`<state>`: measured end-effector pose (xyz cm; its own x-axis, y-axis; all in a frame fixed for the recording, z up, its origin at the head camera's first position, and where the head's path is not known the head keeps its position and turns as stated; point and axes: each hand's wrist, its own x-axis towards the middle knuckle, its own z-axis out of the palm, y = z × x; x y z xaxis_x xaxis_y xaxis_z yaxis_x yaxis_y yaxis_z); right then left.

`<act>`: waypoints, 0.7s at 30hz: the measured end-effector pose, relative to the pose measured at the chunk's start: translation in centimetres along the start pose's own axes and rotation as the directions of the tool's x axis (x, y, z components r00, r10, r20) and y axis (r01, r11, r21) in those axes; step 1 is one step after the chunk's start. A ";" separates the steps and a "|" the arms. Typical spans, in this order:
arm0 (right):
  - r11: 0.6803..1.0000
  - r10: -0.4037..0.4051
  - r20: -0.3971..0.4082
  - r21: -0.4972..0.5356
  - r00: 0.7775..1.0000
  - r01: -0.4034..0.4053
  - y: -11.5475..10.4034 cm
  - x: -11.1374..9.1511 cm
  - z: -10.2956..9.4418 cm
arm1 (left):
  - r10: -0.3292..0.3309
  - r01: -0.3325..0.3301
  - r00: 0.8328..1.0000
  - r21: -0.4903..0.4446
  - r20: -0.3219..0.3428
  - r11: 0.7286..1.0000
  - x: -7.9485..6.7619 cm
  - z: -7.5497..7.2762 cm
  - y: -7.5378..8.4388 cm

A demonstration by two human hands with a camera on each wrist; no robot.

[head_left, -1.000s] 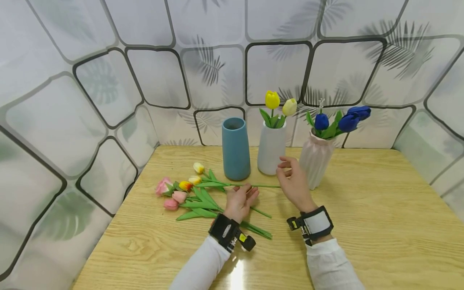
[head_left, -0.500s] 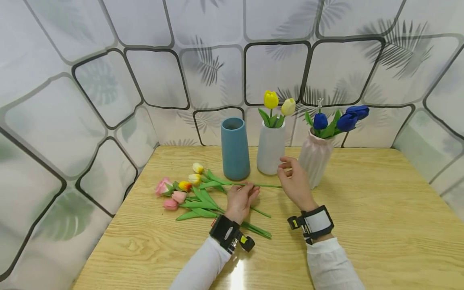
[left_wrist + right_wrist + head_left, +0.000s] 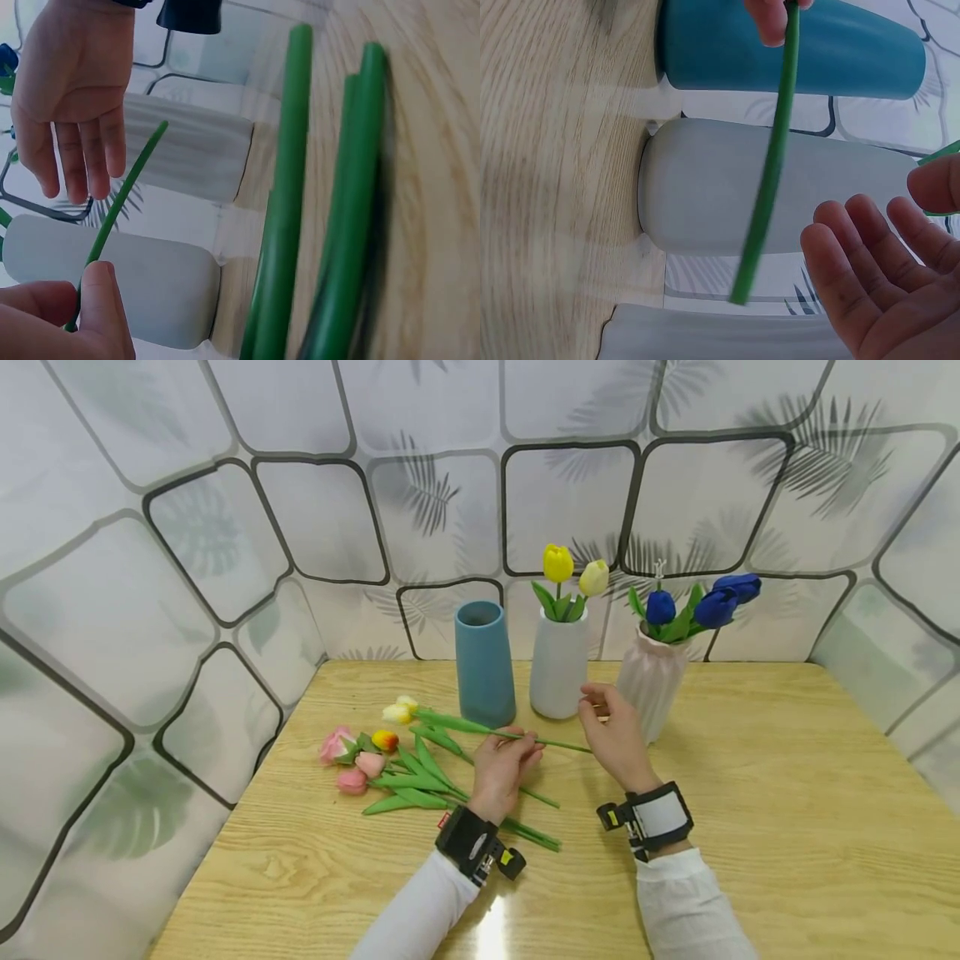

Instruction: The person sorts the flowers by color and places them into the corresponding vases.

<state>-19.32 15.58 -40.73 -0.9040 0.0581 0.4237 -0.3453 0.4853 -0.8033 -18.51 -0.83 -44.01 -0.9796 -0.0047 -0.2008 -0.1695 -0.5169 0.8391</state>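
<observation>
My left hand [image 3: 501, 772] pinches the green stem of a white-and-yellow tulip [image 3: 397, 714] between thumb and finger, as the left wrist view also shows with the stem [image 3: 120, 199]. The tulip is raised above the table, its head to the left and bare stem end to the right. My right hand [image 3: 618, 743] is close to that stem end with loosely bent fingers; in the right wrist view the hand [image 3: 885, 277] and the stem [image 3: 769, 172] are apart. Behind the hands stand a blue vase [image 3: 485, 668] and a white vase [image 3: 558, 668] with two yellow tulips [image 3: 558, 562].
A pale pink ribbed vase [image 3: 652, 685] with blue tulips [image 3: 716, 608] stands on the right. On the wooden table [image 3: 787, 793] at left lie pink tulips [image 3: 352, 781], a pink rose [image 3: 336, 746] and an orange-yellow tulip [image 3: 386, 741]. A patterned curtain [image 3: 435, 410] hangs behind.
The white-and-yellow tulip in my left hand has risen off the table and its head has shifted up and slightly left. My right hand has barely moved.
</observation>
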 end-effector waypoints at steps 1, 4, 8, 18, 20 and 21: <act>1.000 -0.001 -0.004 -0.001 1.000 0.001 0.0 0.0 0.0 | 0.011 -0.011 1.000 0.017 0.004 1.000 0.0 0.1 0.0; 1.000 -0.005 -0.012 -0.003 1.000 0.005 0.1 0.1 -0.1 | 0.052 -0.052 0.999 0.070 0.005 0.996 -0.1 0.2 0.1; 1.000 -0.010 -0.011 -0.013 1.000 0.010 0.2 0.1 -0.1 | 0.153 -0.158 0.987 0.165 0.041 0.974 -0.2 0.3 0.1; 1.000 0.013 -0.005 -0.013 1.000 -0.013 -0.1 0.0 -0.3 | 0.440 -0.493 0.870 0.432 0.223 0.755 -2.5 1.4 2.1; 1.000 0.011 -0.005 -0.011 1.000 -0.011 0.0 0.0 -0.3 | 0.482 -0.545 0.837 0.490 0.261 0.680 -3.3 1.7 2.8; 1.000 0.011 -0.004 -0.011 1.000 -0.011 0.0 0.0 -0.3 | 0.496 -0.567 0.821 0.509 0.282 0.647 -3.2 1.6 2.6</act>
<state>-19.29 15.85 -40.61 -0.9068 0.0671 0.4162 -0.3322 0.4940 -0.8035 -16.02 -0.78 -40.42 -0.9187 -0.0187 0.3946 0.3907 0.1041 0.9146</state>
